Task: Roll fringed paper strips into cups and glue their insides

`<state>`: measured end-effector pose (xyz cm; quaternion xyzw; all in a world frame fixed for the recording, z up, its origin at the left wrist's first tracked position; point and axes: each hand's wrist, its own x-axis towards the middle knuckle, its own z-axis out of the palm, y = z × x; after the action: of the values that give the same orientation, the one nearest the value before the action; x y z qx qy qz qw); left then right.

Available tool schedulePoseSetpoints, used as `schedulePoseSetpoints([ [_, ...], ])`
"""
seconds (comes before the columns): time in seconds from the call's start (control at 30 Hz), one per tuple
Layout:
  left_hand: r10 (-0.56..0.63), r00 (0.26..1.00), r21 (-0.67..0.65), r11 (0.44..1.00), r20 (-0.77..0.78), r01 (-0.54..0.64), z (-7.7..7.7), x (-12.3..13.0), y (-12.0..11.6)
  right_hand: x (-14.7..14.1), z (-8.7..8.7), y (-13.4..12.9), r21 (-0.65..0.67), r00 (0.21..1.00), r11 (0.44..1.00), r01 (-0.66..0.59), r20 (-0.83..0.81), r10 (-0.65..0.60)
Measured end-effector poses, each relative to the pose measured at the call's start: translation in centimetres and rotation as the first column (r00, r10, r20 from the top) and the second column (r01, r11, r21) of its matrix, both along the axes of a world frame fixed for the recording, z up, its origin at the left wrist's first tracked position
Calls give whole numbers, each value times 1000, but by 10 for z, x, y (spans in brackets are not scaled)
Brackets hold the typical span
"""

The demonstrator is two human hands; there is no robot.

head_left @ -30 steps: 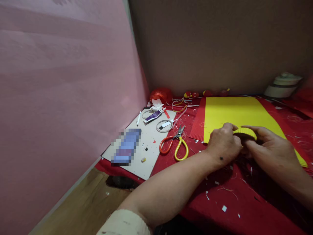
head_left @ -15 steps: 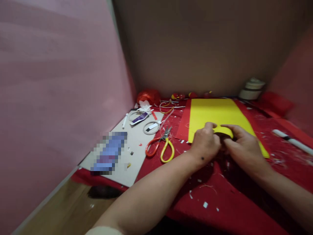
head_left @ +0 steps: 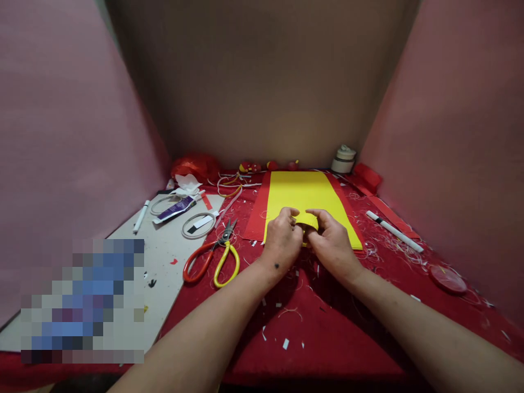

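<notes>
Strip (head_left: pixel 307 219) of yellow material, in the head view, is arching between the left hand (head_left: pixel 283 237) and the right hand (head_left: pixel 331 240) at the near part of the yellow sheet (head_left: pixel 301 191). Each hand is pinching one end between closed fingers and thumb, the left more tightly curled, presumably because both ends are needing support against springing flat. The yellow sheet itself is lying on red ribbed sheets (head_left: pixel 257 218) that are jutting out along its sides. Left of the yellow sheet, scissors (head_left: pixel 224 240) are resting slightly open on the red-covered tabletop (head_left: pixel 327 349), handles pointing nearer, likely for easy pick-up; farther left of it, a grey board (head_left: pixel 164 284) is bearing a purple tube (head_left: pixel 176 210). Fingers are covering the strip's ends and underside, leaving it unclear whether it is touching the yellow sheet. A pixelated patch (head_left: pixel 82 305) is blotting out something on the board, the frame edges are cutting off the forearms (head_left: pixel 208 322), and behind the yellow sheet small red-and-yellow objects (head_left: pixel 245 167) are looking too tiny to identify.
</notes>
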<state>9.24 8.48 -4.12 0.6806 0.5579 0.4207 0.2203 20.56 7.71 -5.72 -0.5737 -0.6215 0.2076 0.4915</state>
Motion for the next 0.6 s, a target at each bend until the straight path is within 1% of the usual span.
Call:
schedulePoseSetpoints([
  [0.13,1,998,12,1000,-63,0,-1,0,0,-1,1,1,21,1000,1000,-7,17,6],
  [0.3,2,1000,6,1000,-4,-2,-2,0,1,0,1,1,0,1000,1000,4,22,-4],
  [0.47,-3,996,17,1000,-86,4,-1,0,0,1,2,-1,0,998,1000,12,62,-12],
  [0.6,6,999,5,1000,-51,-5,-2,1,1,0,3,-1,37,996,999,17,84,-20],
])
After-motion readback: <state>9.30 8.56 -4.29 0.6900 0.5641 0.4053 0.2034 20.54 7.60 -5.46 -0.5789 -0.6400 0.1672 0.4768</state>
